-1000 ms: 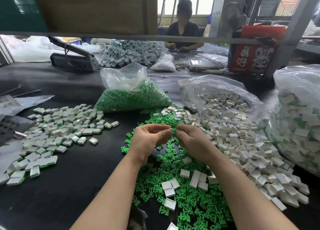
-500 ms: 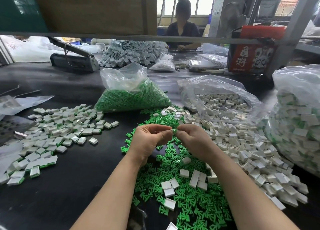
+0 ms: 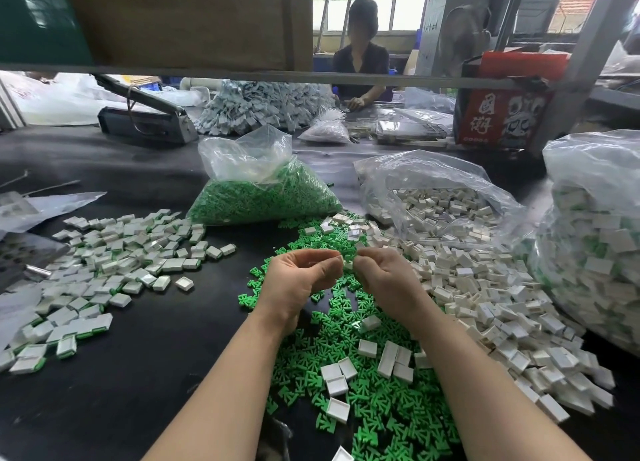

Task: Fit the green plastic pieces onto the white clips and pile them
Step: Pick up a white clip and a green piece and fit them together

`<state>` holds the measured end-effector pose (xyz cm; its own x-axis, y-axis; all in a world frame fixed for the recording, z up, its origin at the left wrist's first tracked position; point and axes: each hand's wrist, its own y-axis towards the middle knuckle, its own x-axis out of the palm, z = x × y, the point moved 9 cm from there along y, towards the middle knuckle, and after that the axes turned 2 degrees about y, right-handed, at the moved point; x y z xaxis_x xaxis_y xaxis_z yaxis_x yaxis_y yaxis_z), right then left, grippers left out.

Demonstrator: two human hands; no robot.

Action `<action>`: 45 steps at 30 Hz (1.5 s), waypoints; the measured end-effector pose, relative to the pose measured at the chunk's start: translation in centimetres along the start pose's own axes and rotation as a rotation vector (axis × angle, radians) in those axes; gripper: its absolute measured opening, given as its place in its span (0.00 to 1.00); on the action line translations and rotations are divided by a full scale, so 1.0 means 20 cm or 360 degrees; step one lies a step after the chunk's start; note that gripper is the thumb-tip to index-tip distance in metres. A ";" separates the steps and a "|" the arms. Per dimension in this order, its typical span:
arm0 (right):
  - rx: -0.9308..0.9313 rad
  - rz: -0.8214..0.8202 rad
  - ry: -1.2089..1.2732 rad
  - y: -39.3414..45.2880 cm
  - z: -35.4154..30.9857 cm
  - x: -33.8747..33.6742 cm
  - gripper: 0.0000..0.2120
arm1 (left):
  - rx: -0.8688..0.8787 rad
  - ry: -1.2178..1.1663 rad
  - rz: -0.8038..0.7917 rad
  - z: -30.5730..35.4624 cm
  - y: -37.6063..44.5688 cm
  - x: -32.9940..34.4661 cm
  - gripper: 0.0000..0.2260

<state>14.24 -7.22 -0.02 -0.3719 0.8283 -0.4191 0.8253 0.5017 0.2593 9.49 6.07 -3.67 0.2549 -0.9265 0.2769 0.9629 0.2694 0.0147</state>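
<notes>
Both hands meet above the loose green plastic pieces (image 3: 367,401) spread on the black table. My left hand (image 3: 298,282) and my right hand (image 3: 384,280) pinch one small white clip (image 3: 347,262) between their fingertips; any green piece on it is hidden by the fingers. Loose white clips (image 3: 485,308) lie heaped to the right. A pile of fitted white-and-green clips (image 3: 104,270) is spread at the left.
A bag of green pieces (image 3: 263,197) and a bag of white clips (image 3: 436,200) stand behind my hands. A large bag of fitted clips (image 3: 595,245) fills the right edge. A heat sealer (image 3: 145,121) and a person (image 3: 360,58) are across the table.
The hands stay almost where they were, fingertips together; only small finger movement on the clip shows.
</notes>
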 end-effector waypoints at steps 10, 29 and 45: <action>-0.0005 -0.0037 -0.0049 0.00 0.00 0.01 0.17 | -0.0004 -0.0012 -0.0044 0.00 0.00 0.01 0.14; 0.0041 -0.0218 -0.0519 -0.02 0.01 0.07 0.15 | 0.0045 0.0141 -0.0036 0.00 -0.01 0.01 0.09; 0.0104 -0.0499 -0.0239 -0.04 0.03 0.12 0.14 | 0.0110 0.0074 -0.0141 0.04 -0.05 0.03 0.06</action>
<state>12.98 -5.86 -1.76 -0.5489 0.5882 -0.5939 0.7081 0.7047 0.0435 8.58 5.51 -2.74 0.1743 -0.9583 0.2266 0.9739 0.2017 0.1037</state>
